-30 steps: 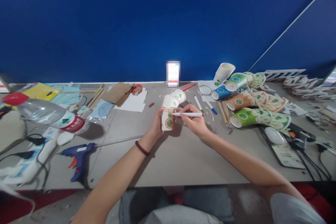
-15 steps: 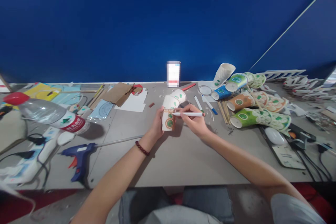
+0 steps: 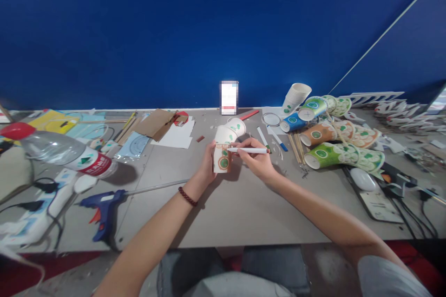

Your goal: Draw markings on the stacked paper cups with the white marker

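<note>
Orange on part of one cup (image 3: 223, 163), none seen on those behind

Head view: the cup is the near end of a bent row above the middle of the desk (image 3: 244, 218). Orange covers much of its right part and upper edge; its left side is bare, and the white cups (image 3: 226, 134) behind show only green print. The left hand (image 3: 208, 160) curls around it; the right hand (image 3: 258, 160) pinches a pen (image 3: 252, 151), tip at its side (touching or not, I cannot tell). The coloured rows (image 3: 343, 132) look further along.
</note>
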Demonstrator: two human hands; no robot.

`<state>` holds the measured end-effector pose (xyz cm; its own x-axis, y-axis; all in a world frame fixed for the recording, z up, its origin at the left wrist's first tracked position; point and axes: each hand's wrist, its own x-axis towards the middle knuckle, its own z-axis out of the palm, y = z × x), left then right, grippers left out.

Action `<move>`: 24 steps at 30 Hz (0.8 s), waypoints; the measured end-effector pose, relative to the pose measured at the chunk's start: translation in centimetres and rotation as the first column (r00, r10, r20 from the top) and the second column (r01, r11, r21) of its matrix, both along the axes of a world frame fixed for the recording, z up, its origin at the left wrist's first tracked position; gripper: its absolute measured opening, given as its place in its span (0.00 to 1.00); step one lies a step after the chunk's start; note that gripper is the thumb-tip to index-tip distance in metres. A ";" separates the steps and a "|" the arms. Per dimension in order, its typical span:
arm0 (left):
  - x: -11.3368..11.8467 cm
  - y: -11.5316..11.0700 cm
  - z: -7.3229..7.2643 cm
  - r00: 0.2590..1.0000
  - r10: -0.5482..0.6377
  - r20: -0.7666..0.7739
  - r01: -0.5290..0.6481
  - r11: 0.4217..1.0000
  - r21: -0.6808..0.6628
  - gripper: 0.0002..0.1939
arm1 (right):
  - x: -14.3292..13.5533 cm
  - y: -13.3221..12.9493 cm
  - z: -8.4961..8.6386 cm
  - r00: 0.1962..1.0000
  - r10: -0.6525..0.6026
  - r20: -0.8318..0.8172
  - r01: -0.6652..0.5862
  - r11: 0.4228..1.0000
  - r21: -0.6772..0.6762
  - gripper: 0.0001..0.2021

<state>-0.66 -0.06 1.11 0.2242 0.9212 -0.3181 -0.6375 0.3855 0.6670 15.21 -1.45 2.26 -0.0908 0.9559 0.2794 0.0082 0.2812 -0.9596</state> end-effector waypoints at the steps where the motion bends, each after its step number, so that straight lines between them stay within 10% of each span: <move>1: 0.0 0.0 0.0 1.000 0.000 -0.002 0.000 1.000 0.000 0.22 | 0.0 0.0 0.0 1.000 0.008 -0.004 -0.008 1.000 -0.003 0.04; 24: 0.1 0.0 0.2 1.000 -0.003 0.009 0.003 1.000 -0.011 0.21 | 0.0 0.0 0.2 1.000 0.029 -0.005 -0.029 0.999 0.012 0.05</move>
